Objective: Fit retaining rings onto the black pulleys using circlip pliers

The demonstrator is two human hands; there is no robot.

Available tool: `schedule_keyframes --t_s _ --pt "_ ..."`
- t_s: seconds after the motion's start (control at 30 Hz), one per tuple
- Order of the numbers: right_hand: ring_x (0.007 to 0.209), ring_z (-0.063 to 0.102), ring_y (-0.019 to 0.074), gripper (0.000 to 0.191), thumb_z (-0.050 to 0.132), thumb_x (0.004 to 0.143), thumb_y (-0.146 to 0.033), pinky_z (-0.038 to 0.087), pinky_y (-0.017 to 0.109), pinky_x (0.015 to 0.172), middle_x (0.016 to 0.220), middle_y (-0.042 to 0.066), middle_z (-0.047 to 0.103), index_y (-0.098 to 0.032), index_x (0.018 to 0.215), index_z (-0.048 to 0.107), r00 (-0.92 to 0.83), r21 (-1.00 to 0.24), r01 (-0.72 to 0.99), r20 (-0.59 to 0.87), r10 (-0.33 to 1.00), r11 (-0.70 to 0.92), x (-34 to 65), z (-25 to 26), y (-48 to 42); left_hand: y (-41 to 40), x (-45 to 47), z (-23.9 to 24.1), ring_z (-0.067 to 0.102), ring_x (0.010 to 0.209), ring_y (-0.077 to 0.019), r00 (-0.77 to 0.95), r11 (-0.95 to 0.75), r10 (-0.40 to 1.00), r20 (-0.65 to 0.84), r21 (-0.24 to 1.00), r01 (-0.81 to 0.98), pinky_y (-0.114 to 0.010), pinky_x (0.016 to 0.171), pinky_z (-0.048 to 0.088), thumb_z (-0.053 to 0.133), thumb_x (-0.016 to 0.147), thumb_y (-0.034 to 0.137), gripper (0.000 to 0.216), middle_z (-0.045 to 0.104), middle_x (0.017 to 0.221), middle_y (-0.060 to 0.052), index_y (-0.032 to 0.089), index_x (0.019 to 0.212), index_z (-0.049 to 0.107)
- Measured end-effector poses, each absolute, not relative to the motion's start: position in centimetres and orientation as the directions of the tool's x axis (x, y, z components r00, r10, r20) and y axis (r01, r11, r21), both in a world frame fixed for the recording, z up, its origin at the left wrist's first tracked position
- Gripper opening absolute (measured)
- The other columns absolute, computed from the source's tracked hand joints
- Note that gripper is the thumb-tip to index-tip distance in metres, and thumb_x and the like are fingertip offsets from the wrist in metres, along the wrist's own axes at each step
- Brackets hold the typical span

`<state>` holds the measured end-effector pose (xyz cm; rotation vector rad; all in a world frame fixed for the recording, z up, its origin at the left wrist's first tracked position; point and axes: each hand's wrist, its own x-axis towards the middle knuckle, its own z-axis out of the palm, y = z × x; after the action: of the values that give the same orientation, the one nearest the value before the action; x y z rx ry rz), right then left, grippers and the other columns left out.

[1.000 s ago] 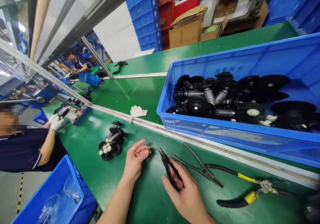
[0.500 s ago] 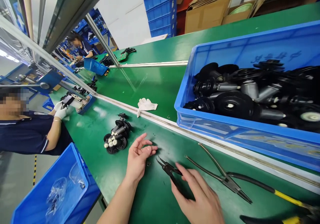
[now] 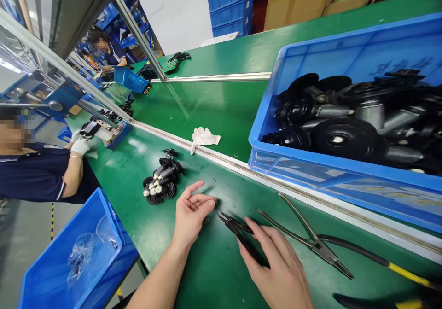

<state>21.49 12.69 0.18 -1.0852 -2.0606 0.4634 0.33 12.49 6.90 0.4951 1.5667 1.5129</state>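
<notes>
My R hand (image 3: 276,265) has its fingers wrapped round the black pliers (image 3: 235,226) – index finger along the upper handle, thumb at the lower one. Their two thin tips stand slightly apart and point up-left, near my L fingertips but not touching them. My L hand (image 3: 189,217) is half curled, thumb tip brought up to the fingers, index raised a bit; can't tell if a tiny pc is pinched there. Just under those L fingertips a small ring-like bit (image 3: 206,219) shows on the green bench (image 3: 214,272), partly hidden.

Up-left of my L fingers, well apart: a pile of black wheel assemblies (image 3: 164,177) w/ grey bodies and white ends, lying against each other. Straight up from my L fingers, the white glove (image 3: 206,137) lies flat, its lower edge over the pale rail (image 3: 238,162).

Right of my R fingers, near: bare-metal pliers (image 3: 322,250), handles spread toward my hand, dark nose pointing away, down-right. Beyond them, yellow-and-black handles (image 3: 371,253) of another tool, cut off by the view's edge. Up-right of both hands, past the rail, the big blue bin (image 3: 264,138) holds more black wheels (image 3: 340,138) and grey bodies, jumbled.

Far left of my L fingers, a co-worker (image 3: 37,171) in white gloves (image 3: 80,146); below them, a lower blue bin (image 3: 119,242) w/ clear plastic bags (image 3: 79,256) in it.
</notes>
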Motion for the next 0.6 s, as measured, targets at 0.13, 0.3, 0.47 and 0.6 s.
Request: schedule_keyframes --t_s 0.13,0.3,0.47,0.6 --pt "0.103 0.07 0.0212 0.041 0.063 0.106 -0.035 0.052 0.034 0.09 0.11 0.006 0.07 -0.025 0.146 0.062 -0.358 -0.619 0.542 0.443 0.822 0.569 21.51 0.11 12.7 12.34 0.32 7.38 0.08 0.072 -0.017 -0.534 0.184 0.773 -0.343 0.926 -0.329 -0.025 0.074 0.063 0.103 0.067 0.025 0.074 0.086 0.083 -0.006 0.014 0.132 0.07" --pt "0.1 0.07 0.0212 0.042 0.065 0.105 -0.034 0.053 0.034 0.088 0.108 0.006 0.07 -0.026 0.146 0.061 -0.367 -0.641 0.516 0.434 0.823 0.569 21.38 0.27 12.7 12.19 0.25 7.56 0.08 0.066 -0.0192 -0.537 0.183 0.762 -0.362 0.916 -0.357 -0.026 0.066 0.063 0.104 0.063 0.023 0.073 0.086 0.078 -0.007 0.012 0.129 0.074" --pt "0.098 0.071 0.0211 0.042 0.066 0.104 -0.032 0.053 0.035 0.088 0.107 0.005 0.07 -0.026 0.145 0.062 -0.365 -0.637 0.52 0.437 0.822 0.569 21.37 0.48 12.69 11.94 0.39 7.41 0.081 0.069 -0.0195 -0.536 0.197 0.761 -0.365 0.918 -0.345 -0.023 0.063 0.062 0.104 0.062 0.023 0.07 0.085 0.076 -0.007 0.012 0.125 0.077" --pt "0.098 0.071 0.0209 0.041 0.066 0.104 -0.032 0.053 0.035 0.088 0.107 0.005 0.07 -0.026 0.144 0.062 -0.371 -0.625 0.529 0.438 0.819 0.574 21.35 0.57 12.69 11.84 0.46 7.45 0.081 0.068 -0.0204 -0.547 0.2 0.757 -0.357 0.924 -0.326 -0.025 0.064 0.062 0.104 0.062 0.024 0.069 0.085 0.076 -0.007 0.013 0.125 0.078"
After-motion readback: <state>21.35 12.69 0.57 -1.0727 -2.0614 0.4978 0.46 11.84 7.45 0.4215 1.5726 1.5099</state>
